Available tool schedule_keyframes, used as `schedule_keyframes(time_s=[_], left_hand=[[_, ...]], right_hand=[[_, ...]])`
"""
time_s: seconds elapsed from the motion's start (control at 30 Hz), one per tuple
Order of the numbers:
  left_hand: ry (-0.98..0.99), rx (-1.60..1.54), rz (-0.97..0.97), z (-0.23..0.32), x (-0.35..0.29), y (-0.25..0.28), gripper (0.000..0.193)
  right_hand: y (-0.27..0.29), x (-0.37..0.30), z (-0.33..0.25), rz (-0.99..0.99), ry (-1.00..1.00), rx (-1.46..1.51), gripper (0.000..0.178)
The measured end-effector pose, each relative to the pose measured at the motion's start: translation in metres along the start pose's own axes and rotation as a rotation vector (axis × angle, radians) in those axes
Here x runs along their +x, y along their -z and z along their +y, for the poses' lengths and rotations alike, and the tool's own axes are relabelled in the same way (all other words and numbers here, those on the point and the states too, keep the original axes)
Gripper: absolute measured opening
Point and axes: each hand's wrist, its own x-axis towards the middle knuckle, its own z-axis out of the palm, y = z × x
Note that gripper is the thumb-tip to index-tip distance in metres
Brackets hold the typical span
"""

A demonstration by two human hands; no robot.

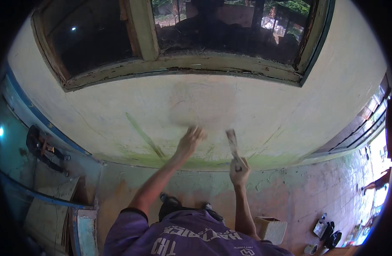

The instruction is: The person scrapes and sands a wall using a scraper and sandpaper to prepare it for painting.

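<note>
Here, your right hand (240,171) has the scraper (233,147) up by the wall (264,106)

Your right hand is wrapped tight around the low end of the scraper, and the flat end sticks up, tipped a bit to the left. The scraper is in front of the wall, to the right of your left hand (190,140). (I can't tell if its tip touches the wall.) Your left hand is up near the wall too, with its fingers bent. It looks blurry, so I can't tell if it is closed, or if it has some small thing in it.

The wall is cream up high and green and dirty near the bottom. A long green streak (144,135) slants down it, to the left of your left hand. Above your hands is a window (225,63) with dark glass and an old, worn frame.

Down low, you have a purple shirt (132,226) on. Near your right arm (244,209), a pale box (270,230) sits on the floor (221,187). Farther right are some dark bags (330,237). Far off to the left is another person (44,147) in dark clothes.
</note>
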Motion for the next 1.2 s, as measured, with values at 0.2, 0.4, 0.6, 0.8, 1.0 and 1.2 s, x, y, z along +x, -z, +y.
schedule_keyframes(time_s=[0.2, 0.4, 0.6, 0.8, 1.0, 1.2], left_hand=[[0.552, -0.359, -0.461, 0.066, -0.144, 0.022, 0.032], [0.866, -0.609, -0.067, 0.091, -0.247, 0.047, 0.032], [1.281, -0.507, -0.033, 0.105, -0.256, 0.087, 0.034], [1.224, -0.505, 0.017, 0.102, -0.247, 0.098, 0.036], [1.208, -0.531, -0.030, 0.065, -0.259, 0.101, 0.038], [1.186, -0.511, 0.159, 0.004, -0.298, 0.100, 0.037]], right_hand=[[-0.073, 0.093, -0.052, 0.135, 0.301, 0.051, 0.040], [-0.090, 0.114, -0.125, 0.046, 0.279, -0.058, 0.042], [-0.113, 0.111, -0.133, 0.139, 0.203, 0.032, 0.041], [-0.127, 0.111, -0.140, 0.250, 0.268, 0.075, 0.037], [-0.117, 0.095, -0.141, 0.178, 0.041, 0.081, 0.037], [-0.133, 0.090, -0.132, 0.328, 0.097, 0.144, 0.031]])
